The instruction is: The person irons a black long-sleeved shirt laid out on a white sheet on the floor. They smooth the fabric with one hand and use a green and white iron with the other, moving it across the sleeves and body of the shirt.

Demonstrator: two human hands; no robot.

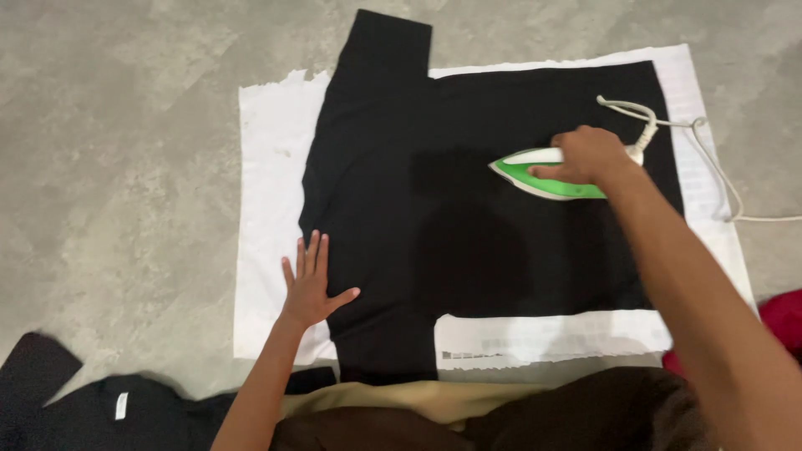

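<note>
Head view: a black garment [468, 209] lies flat on a white sheet [267, 209] across the middle of the frame, on grey floor [117, 125]. Right hand [589, 154], upper right, is closed around the handle of a green-and-white iron [543, 179] resting on the garment, its cord [718, 167] trailing right. Left hand [311, 284], lower left of centre, lies open, fingers spread, pressing the garment's edge.
</note>
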